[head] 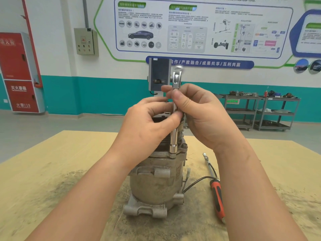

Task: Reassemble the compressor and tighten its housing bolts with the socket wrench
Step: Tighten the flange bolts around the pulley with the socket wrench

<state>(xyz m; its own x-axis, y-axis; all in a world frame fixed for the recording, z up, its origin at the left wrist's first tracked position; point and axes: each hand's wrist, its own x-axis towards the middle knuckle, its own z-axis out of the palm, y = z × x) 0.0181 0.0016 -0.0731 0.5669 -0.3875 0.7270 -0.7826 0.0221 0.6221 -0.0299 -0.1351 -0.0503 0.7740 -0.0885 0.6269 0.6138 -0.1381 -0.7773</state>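
A pale wooden tabletop (60,162) filled the lower half of the frame, its middle smeared with dark grime. The compressor (156,185) stood upright on that dirty patch at lower centre. Just right of it lay a tool with an orange and black handle (218,199), shaft pointing away, with a thin black wire (196,181) curling between them.

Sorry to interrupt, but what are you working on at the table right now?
A person is bolting a compressor back together. It stands upright on the wooden table. Both the left hand and the right hand grip the shaft of a socket wrench, held vertical with its socket on a housing bolt. An orange-handled tool lies beside it.
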